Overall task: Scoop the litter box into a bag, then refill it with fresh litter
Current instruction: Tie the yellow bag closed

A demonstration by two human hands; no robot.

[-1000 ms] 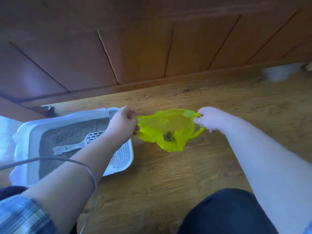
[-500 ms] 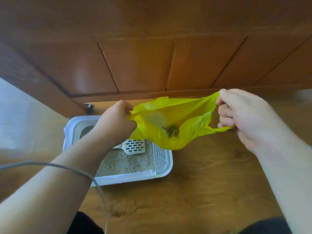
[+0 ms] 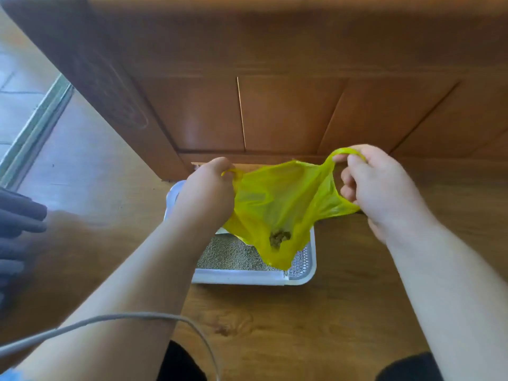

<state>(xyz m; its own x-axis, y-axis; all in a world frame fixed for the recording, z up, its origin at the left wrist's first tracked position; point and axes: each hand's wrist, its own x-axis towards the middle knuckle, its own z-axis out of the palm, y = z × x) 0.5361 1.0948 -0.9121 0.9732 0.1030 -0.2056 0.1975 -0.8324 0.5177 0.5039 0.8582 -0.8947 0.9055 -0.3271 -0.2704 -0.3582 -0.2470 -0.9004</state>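
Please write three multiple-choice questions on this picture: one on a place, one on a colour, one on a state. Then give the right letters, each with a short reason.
1. Where does the bag hang?
A) over the litter box
B) on a chair
C) inside a sink

2. What colour is the bag?
A) blue
B) yellow
C) white

3. What are the hands doing?
A) both are open
B) only one holds the bag
C) each grips a handle of the bag

Answers:
1 A: the bag's low tip overlaps the litter box in the view.
2 B: the plastic is yellow.
3 C: the left hand and the right hand each curl round a handle.
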